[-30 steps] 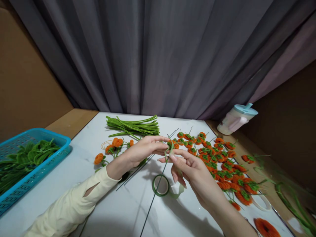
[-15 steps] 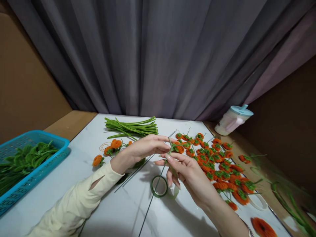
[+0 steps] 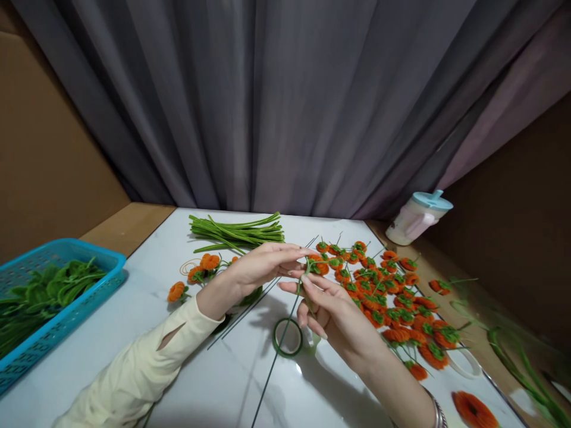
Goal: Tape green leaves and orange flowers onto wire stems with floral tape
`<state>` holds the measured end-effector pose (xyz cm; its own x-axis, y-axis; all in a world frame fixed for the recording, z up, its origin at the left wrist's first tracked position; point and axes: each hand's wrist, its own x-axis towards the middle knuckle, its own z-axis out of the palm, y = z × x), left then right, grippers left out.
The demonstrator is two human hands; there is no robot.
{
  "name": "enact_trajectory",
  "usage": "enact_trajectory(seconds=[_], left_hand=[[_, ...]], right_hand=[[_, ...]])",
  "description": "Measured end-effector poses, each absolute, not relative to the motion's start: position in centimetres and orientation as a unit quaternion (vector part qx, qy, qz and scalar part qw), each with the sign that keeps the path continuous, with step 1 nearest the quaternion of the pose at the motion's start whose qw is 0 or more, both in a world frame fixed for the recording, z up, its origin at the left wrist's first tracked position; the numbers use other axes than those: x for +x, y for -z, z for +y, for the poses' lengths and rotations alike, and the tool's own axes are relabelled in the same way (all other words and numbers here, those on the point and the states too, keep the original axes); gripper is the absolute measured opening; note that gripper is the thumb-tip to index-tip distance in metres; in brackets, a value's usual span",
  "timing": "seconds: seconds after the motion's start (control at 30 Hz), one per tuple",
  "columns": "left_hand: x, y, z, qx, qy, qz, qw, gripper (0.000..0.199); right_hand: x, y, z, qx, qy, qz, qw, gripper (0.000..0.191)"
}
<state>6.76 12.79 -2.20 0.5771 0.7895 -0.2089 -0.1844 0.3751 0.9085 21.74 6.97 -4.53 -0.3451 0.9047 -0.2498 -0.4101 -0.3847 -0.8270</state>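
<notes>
A long thin dark-green wire stem (image 3: 272, 374) slants up from the table's front edge to my fingertips. At its top, an orange pipe-cleaner flower (image 3: 319, 265) with a green base sits at the fingertips of my left hand (image 3: 263, 267), which are closed around it. My right hand (image 3: 332, 303) pinches the wire with thumb and forefinger, and a strip of green floral tape (image 3: 308, 270) shows at the pinch. Its other fingers are curled loosely below. Under my hands a roll of green tape (image 3: 288, 337) lies on the white table.
Many orange flowers (image 3: 379, 285) cover the table's right side. Green stems (image 3: 236, 232) lie in a bundle at the back. A few finished-looking flowers (image 3: 196, 273) and loose wires (image 3: 243, 321) lie left of centre. A blue basket (image 3: 89, 289) holds green leaves; a lidded cup (image 3: 413, 220) stands back right.
My hands have shifted slightly, with the fingers turning a little at the top of the wire. The tape strip by my right hand hangs differently. The view has tilted slightly.
</notes>
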Motion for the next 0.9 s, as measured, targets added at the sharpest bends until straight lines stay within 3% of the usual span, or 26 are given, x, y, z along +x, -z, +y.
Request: enact_trajectory(seconds=[0.43, 0.9], left_hand=[[6.3, 2.7, 13.3, 0.488, -0.318, 0.31, 0.752, 0.027], [4.9, 1.3, 12.1, 0.649, -0.337, 0.396, 0.556, 0.028]], right_hand=[[21.7, 5.2, 7.4, -0.368, -0.749, -0.303, 0.46, 0.023], [21.3, 4.9, 7.2, -0.418, -0.691, -0.328, 0.49, 0.028]])
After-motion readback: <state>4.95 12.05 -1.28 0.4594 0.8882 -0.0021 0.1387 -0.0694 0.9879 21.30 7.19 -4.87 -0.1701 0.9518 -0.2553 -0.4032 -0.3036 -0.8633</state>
